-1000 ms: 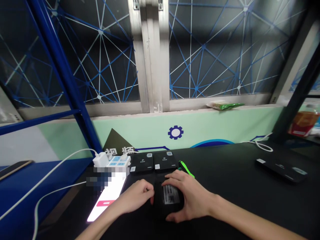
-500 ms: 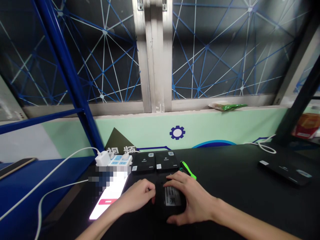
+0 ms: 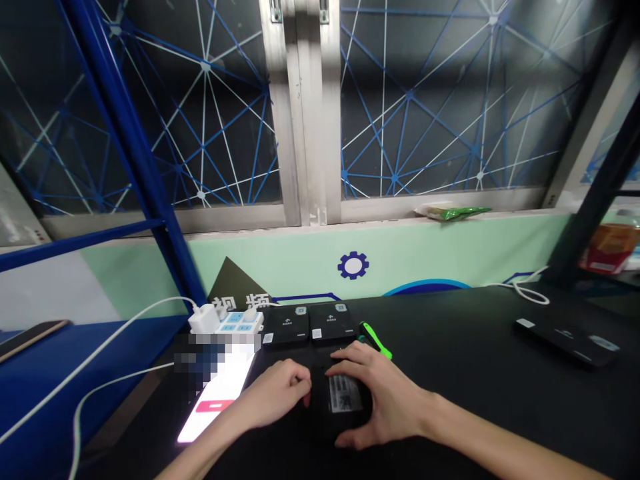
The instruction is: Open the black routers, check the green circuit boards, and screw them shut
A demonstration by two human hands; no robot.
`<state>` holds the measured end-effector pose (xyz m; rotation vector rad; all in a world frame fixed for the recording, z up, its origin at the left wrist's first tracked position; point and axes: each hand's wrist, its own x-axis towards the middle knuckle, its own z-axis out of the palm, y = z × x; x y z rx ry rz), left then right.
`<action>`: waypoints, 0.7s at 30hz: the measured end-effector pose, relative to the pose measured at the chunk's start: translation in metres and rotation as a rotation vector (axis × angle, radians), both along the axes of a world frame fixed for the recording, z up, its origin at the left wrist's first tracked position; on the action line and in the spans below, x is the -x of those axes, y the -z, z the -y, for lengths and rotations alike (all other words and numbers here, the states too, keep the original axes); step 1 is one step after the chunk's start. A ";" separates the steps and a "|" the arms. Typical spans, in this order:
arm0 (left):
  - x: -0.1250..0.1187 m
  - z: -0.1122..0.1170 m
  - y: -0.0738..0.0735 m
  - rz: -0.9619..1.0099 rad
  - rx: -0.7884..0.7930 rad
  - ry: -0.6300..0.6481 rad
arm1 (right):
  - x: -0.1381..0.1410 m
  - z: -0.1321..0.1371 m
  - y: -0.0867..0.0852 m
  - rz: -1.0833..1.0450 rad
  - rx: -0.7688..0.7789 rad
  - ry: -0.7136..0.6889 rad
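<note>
A black set-top box (image 3: 320,413) lies on the dark table with a printed label on its upper face. My right hand (image 3: 387,397) is wrapped round its right side, fingers along the far edge and thumb at the near edge. At the box's left side, my left hand (image 3: 280,393) is closed, fingers curled and the thumb side against or very near the box; what is inside those fingers is hidden. Just behind my right hand lies a bright green handle of a tool (image 3: 375,341), its tip hidden. A similar black box (image 3: 287,327) and another black box (image 3: 331,323) stand side by side beyond.
A lit phone (image 3: 220,393) lies left of my left forearm. Behind it are a power strip (image 3: 241,322) and a white plug (image 3: 204,320) with cables. Another black box (image 3: 565,342) is at the right. A blue post (image 3: 120,133) rises at the left.
The view has shifted very slightly. Both hands and the box hold nearly the same position.
</note>
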<state>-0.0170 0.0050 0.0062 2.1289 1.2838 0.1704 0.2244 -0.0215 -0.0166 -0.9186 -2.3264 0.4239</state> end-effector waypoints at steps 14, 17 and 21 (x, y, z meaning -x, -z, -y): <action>-0.003 0.005 -0.007 -0.009 -0.017 -0.020 | -0.002 0.002 -0.001 0.067 -0.013 -0.007; -0.004 0.007 -0.006 -0.023 -0.035 -0.031 | -0.002 0.002 -0.001 0.077 -0.007 -0.007; -0.007 0.008 -0.007 -0.040 -0.129 -0.091 | -0.004 0.003 -0.005 0.058 -0.056 -0.031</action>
